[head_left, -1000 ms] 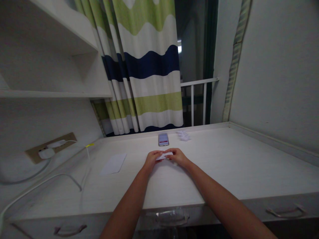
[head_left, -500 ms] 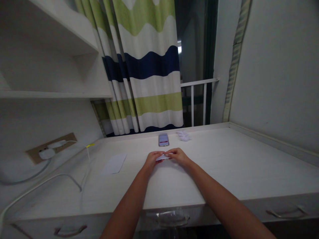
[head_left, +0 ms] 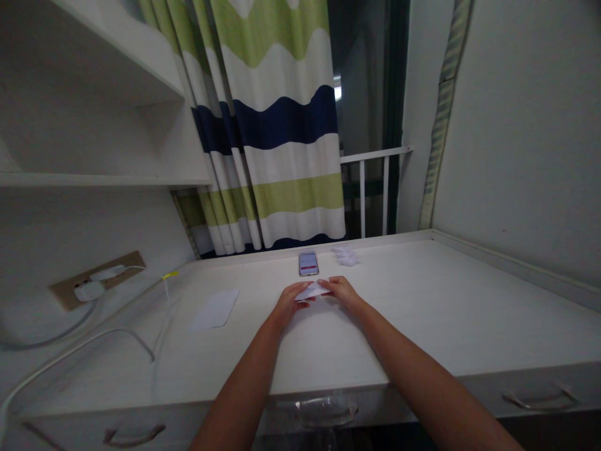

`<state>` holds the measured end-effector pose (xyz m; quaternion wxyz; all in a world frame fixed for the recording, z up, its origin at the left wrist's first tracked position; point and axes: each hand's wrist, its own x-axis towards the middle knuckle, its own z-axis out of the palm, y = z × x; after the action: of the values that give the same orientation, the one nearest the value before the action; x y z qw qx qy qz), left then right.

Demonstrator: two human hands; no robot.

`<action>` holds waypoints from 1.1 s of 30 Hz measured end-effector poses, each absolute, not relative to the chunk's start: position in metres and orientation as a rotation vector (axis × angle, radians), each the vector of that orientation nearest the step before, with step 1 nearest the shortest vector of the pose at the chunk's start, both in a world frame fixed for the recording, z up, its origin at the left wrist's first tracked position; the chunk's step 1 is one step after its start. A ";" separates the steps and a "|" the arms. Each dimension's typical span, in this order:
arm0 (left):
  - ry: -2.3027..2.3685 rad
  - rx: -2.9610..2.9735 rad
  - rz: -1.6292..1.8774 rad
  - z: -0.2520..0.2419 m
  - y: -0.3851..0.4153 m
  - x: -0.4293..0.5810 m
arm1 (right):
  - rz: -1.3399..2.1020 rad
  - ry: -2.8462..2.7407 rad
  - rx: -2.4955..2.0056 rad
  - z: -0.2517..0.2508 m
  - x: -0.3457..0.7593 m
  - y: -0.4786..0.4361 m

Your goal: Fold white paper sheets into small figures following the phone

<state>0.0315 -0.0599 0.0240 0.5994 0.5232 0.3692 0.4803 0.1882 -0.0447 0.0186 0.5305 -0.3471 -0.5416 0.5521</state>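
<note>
Between my two hands, above the white desk [head_left: 422, 313], is a small piece of white paper [head_left: 313, 290]. My left hand [head_left: 292, 302] pinches its left side, thumb on top and fingers beneath. On the other side, my right hand [head_left: 342, 291] grips the paper's right end between thumb and fingers. A phone [head_left: 308, 264] with a lit screen lies just beyond my hands. To the right of the phone sits a small heap of white paper pieces [head_left: 345, 255]. Flat on the desk to the left rests a white sheet [head_left: 216, 309].
White cables [head_left: 126, 331] run from plugs in a wall socket [head_left: 97, 280] over the desk's left side. A shelf [head_left: 103, 180] overhangs the left. Behind the desk hang a striped curtain [head_left: 291, 125] and a white railing [head_left: 375, 155]. Drawers line the front edge.
My hands have moved slightly apart, and more of the paper shows between them. My right hand has shifted a little right and up. The phone, heap and sheet have stayed put.
</note>
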 end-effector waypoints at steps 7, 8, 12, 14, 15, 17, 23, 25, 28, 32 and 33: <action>0.930 1.330 1.167 0.024 -0.058 0.031 | 1.313 -1.181 -0.850 0.019 0.188 -0.043; 0.951 1.350 1.183 0.024 -0.057 0.032 | 1.313 -1.174 -0.851 0.019 0.188 -0.043; 0.980 1.426 1.208 0.022 -0.056 0.032 | 1.322 -1.133 -0.851 0.019 0.188 -0.042; 0.965 1.459 1.194 0.022 -0.056 0.033 | 1.322 -1.108 -0.849 0.019 0.189 -0.042; 0.958 1.470 1.189 0.022 -0.056 0.032 | 1.325 -1.099 -0.848 0.019 0.189 -0.041; 0.957 1.476 1.196 0.022 -0.056 0.032 | 1.334 -1.083 -0.849 0.019 0.189 -0.041; 0.966 1.470 1.251 0.022 -0.055 0.031 | 1.365 -1.076 -0.836 0.020 0.189 -0.042; 0.959 1.463 1.263 0.022 -0.055 0.030 | 1.362 -1.080 -0.842 0.020 0.189 -0.043; 0.953 1.444 1.272 0.022 -0.055 0.030 | 1.356 -1.079 -0.839 0.019 0.190 -0.042; 0.949 1.417 1.287 0.021 -0.053 0.030 | 1.359 -1.073 -0.845 0.019 0.190 -0.039; 0.950 1.408 1.295 0.021 -0.053 0.030 | 1.362 -1.079 -0.850 0.019 0.191 -0.039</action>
<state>0.0300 -0.0525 0.0207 0.4820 0.5776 0.3896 0.5313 0.1906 -0.0390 0.0191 0.5676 -0.3618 -0.4594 0.5796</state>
